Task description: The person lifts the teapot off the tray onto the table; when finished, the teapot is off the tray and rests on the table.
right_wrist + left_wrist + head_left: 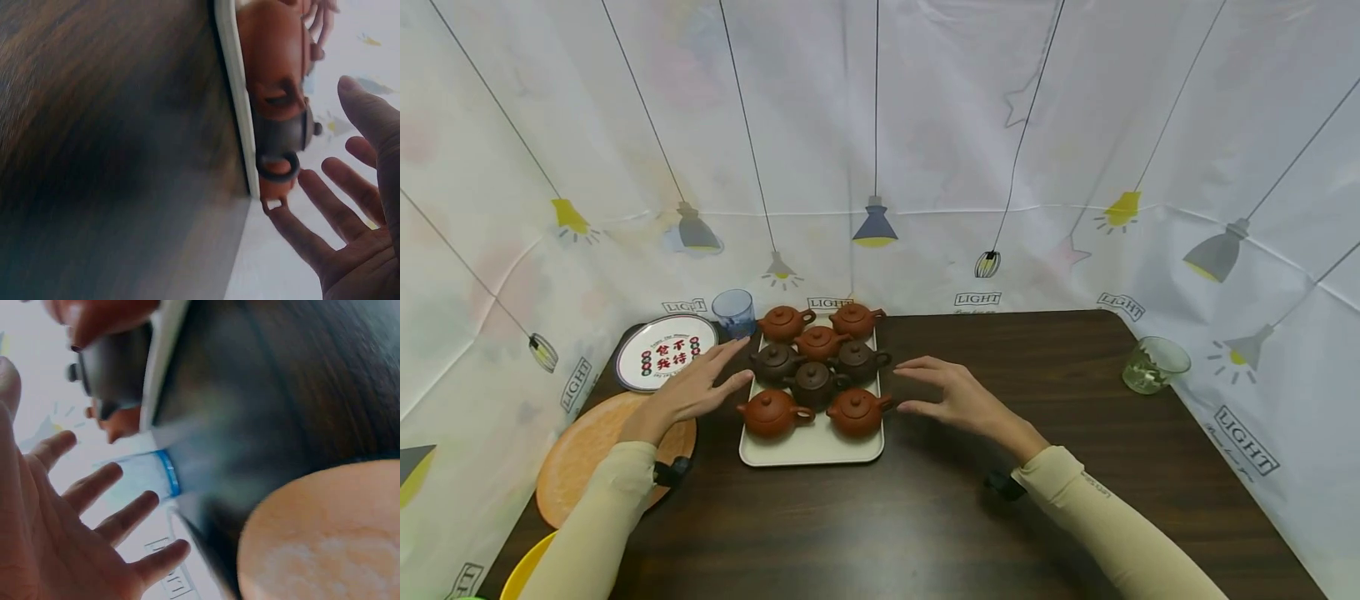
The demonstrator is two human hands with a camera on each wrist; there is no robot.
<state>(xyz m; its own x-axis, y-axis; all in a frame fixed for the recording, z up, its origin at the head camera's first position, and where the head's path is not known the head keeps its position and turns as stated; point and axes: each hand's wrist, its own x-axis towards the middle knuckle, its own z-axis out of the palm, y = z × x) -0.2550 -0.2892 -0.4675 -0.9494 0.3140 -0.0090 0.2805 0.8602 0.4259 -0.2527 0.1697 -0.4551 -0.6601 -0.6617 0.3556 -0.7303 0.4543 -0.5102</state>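
A cream rectangular tray [811,452] bears several small clay teapots. Two reddish-brown ones, a left teapot [772,414] and a right teapot [857,412], stand at its near end. Dark brown teapots [815,384] fill the middle, and more reddish-brown ones [784,323] sit at the far end. My left hand [696,387] hovers left of the tray, fingers extended and spread, palm toward the teapots. On the other side my right hand [955,396] is held in the air with thumb and fingers apart, near the handles of the right-hand teapots. Neither hand holds anything.
Behind my left hand stands a blue glass [734,312]. A white plate with red characters [666,350] and an orange round board [587,454] lie at the left. A yellow rim [527,567] shows lower left. A greenish glass [1153,365] stands near the table's right edge.
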